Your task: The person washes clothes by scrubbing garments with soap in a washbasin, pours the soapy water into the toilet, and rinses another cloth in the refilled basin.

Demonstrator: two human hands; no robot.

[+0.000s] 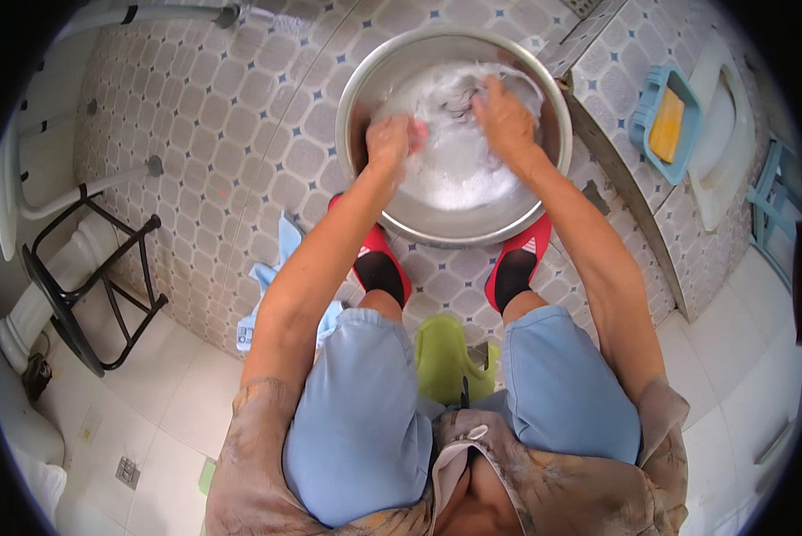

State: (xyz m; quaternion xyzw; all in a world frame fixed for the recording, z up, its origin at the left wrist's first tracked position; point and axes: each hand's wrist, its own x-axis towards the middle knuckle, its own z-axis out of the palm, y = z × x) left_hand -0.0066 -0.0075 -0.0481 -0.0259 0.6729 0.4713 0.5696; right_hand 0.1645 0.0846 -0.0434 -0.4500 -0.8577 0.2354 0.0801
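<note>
A large round metal basin (358,170) stands on the tiled floor between my feet. In it lie white suds (459,183) and a wet white cloth (455,98) with a greyish part in its folds. My right hand (505,121) is closed on the cloth at the right side of the basin, its fingertips smeared by motion. Inside the left rim is my left hand (392,143), with curled, blurred fingers. Whether cloth is between them is hidden.
A blue dish with a yellow soap bar (666,125) sits on the raised ledge at right. Below my knees is a green plastic stool (450,357). Light blue cloth (288,239) lies left of my foot. A black metal frame (106,286) stands at far left.
</note>
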